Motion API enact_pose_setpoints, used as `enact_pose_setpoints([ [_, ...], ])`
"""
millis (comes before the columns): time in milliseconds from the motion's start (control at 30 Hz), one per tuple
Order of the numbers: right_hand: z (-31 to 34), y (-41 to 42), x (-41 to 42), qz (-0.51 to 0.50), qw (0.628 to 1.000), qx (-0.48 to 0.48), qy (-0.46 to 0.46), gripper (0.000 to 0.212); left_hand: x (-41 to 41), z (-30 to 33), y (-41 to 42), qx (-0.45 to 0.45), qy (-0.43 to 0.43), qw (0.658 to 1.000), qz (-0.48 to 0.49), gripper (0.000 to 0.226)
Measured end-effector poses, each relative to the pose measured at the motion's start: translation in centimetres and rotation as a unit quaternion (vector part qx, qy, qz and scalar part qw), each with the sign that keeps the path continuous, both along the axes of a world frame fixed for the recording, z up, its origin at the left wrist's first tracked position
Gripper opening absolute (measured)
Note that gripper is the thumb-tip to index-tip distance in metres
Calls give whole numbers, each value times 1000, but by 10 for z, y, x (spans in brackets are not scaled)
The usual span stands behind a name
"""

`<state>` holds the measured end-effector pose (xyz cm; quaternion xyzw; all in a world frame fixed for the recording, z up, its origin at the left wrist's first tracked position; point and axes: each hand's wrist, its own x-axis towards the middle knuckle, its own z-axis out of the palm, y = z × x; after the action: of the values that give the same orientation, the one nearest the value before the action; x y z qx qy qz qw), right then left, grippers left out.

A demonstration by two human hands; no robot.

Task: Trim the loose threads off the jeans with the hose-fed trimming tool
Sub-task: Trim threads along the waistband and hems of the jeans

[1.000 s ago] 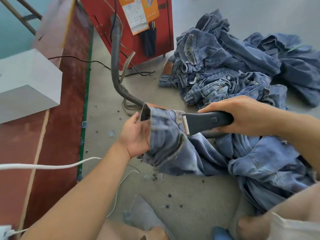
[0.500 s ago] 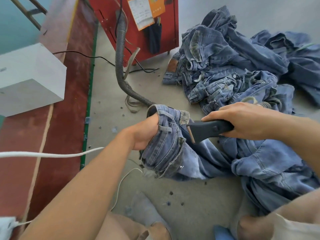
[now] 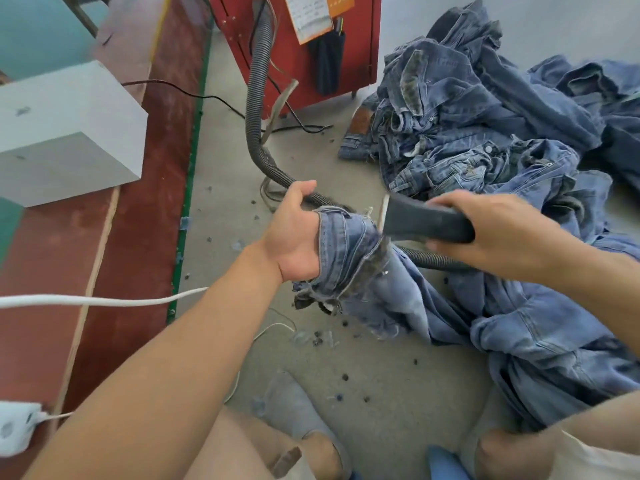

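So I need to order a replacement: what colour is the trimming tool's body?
Black, on the trimming tool in the right hand; head view shows it.

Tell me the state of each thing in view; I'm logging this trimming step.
left hand: grips the bunched waistband.
right hand: grips the trimming tool.
trimming tool: held, head at the waistband's edge.
jeans: waistband lifted, legs trailing on the floor.
hose: runs from the red machine towards the hands.
jeans pile: heaped, untouched.

trimmer [image 3: 427, 221] raised, jeans [image 3: 349, 251] rotated
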<state>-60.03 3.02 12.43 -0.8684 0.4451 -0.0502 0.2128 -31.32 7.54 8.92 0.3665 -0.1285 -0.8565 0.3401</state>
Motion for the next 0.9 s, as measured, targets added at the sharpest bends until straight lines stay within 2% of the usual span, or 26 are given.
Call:
enact_pose_setpoints([
  [100, 3, -1, 13, -175, 980, 12, -95, 39, -13, 1, -1, -22, -16, 1000, -5, 58],
  [233, -4, 11, 23, -276, 927, 177, -181, 49, -36, -4, 4, -32, 20, 999, -3, 65],
  [300, -9, 16, 27, -290, 909, 231, -192, 51, -47, -7, 7, -39, 18, 999, -26, 61],
  [400, -15, 13, 25, -307, 909, 224, -173, 39, -54, -9, 10, -40, -42, 997, -41, 36],
  [467, -17, 8, 18, -330, 901, 214, -183, 29, -53, -9, 12, -11, -76, 997, -12, 32],
  [700, -31, 10, 17, -335, 889, 243, -195, 30, -50, -13, 13, 24, -45, 995, 91, 46],
  [900, -34, 13, 17, -318, 897, 264, -155, 48, -41, -9, 18, 21, -21, 994, 104, 52],
])
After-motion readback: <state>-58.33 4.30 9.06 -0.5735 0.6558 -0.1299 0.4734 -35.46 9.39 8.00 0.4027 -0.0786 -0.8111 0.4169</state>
